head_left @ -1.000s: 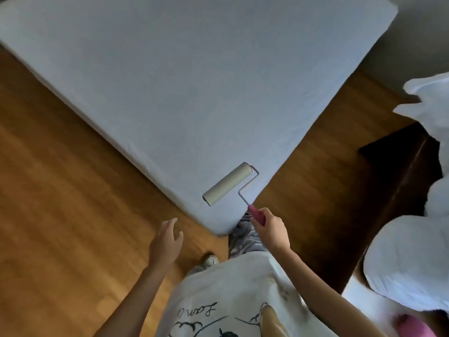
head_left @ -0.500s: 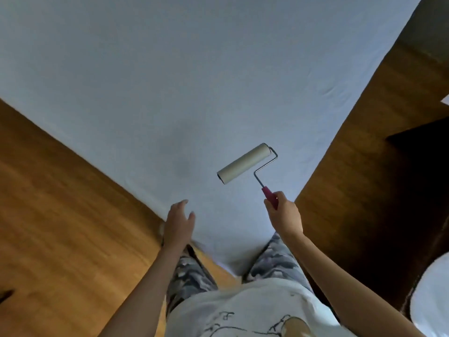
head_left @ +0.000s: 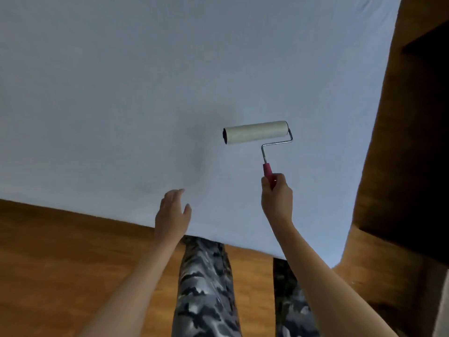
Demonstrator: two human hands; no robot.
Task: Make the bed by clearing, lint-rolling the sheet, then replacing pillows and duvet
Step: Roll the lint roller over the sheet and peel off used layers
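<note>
Our right hand [head_left: 277, 199] is curled round the pink handle [head_left: 268, 172] of the lint roller [head_left: 256, 135], gripping its lower end. The bent wire frame rises from the handle and turns left into the pale roll, which lies crosswise over the sheet [head_left: 145, 81]; we cannot tell whether the roll touches the fabric or sits just above it. Our left hand [head_left: 172, 214] is open with relaxed fingers, holding nothing, over the sheet near the bed's near edge, level with and left of the right hand. The light blue sheet covers the bed, smooth and bare, with a faint dark smudge left of the roll. Our legs in grey camouflage trousers [head_left: 204, 288] stand against the near edge. Wooden floor [head_left: 60, 263] runs along that edge and past the bed's right edge, where dark brown furniture [head_left: 413, 154] stands.
</note>
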